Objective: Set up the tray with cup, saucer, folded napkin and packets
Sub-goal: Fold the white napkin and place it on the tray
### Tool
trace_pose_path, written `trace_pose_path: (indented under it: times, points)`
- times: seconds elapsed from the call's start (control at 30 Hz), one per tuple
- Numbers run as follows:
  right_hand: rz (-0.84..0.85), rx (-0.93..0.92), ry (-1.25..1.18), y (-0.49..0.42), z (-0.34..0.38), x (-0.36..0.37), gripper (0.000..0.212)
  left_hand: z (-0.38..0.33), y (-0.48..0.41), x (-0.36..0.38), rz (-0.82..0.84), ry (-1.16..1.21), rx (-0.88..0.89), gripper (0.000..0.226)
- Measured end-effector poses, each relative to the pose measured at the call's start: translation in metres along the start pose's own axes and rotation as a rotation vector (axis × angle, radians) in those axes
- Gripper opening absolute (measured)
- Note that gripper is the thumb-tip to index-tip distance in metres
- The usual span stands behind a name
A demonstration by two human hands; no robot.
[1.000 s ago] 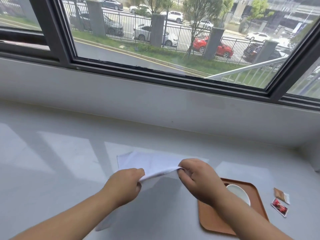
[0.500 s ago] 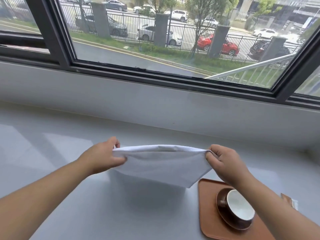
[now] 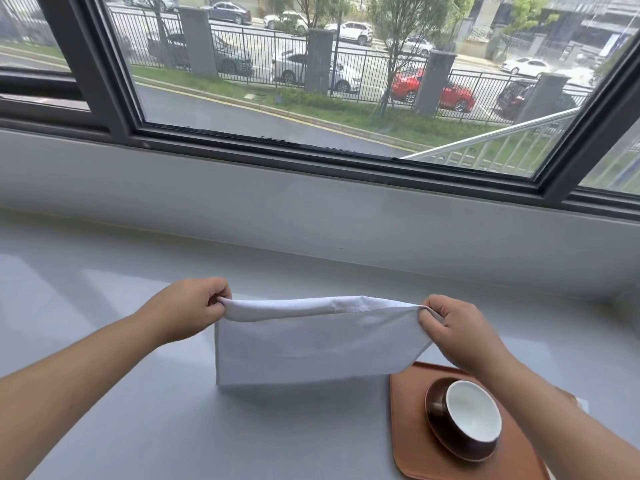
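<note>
A white cloth napkin (image 3: 311, 344) hangs doubled over above the grey counter, its lower edge touching the surface. My left hand (image 3: 188, 311) pinches its upper left corner and my right hand (image 3: 450, 332) pinches its upper right corner. At the lower right lies a brown tray (image 3: 408, 441). On it sits a dark brown saucer (image 3: 440, 431) with a cup (image 3: 472, 415), white inside. A bit of one packet (image 3: 581, 403) shows past my right forearm; the rest of the packets are hidden.
The grey counter (image 3: 121, 393) runs to a low white wall (image 3: 311, 209) under a dark-framed window. The counter stretches bare to the left of the napkin.
My hands have moved apart and lifted the napkin, stretching its top edge taut. It now hangs as a doubled rectangle. The camera tilted, bringing cup and saucer fully into view.
</note>
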State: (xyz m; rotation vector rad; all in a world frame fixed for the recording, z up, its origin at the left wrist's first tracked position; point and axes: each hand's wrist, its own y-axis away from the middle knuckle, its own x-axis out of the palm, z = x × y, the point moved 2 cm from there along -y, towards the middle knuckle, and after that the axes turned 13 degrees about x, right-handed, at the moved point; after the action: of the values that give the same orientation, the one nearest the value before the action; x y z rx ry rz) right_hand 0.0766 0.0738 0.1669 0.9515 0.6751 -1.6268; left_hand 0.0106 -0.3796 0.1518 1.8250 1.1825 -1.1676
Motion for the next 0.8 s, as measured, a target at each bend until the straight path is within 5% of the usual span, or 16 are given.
trace_pose_path:
  times: [0.3,0.47,0.53,0.63,0.77,0.8]
  points:
    - [0.039,-0.012,-0.016,-0.005,0.014,0.010,0.028,-0.002,-0.001,0.013,-0.074,0.315,-0.141,0.035]
    - [0.032,0.000,-0.058,-0.004,0.015,0.011,0.025,-0.011,-0.001,0.017,-0.148,0.721,-0.220,0.029]
    - [0.048,-0.005,-0.071,-0.003,0.016,0.013,0.027,-0.012,0.001,0.017,-0.161,0.740,-0.239,0.011]
    - [0.056,-0.017,-0.068,-0.001,0.017,0.013,0.029,-0.013,0.002,0.015,-0.118,0.734,-0.238,0.036]
    - [0.065,-0.021,-0.078,0.002,0.015,0.012,0.027,-0.014,0.004,0.017,-0.070,0.718,-0.188,0.014]
    - [0.067,-0.024,-0.082,0.002,0.015,0.013,0.026,-0.015,0.005,0.017,-0.066,0.707,-0.168,0.023]
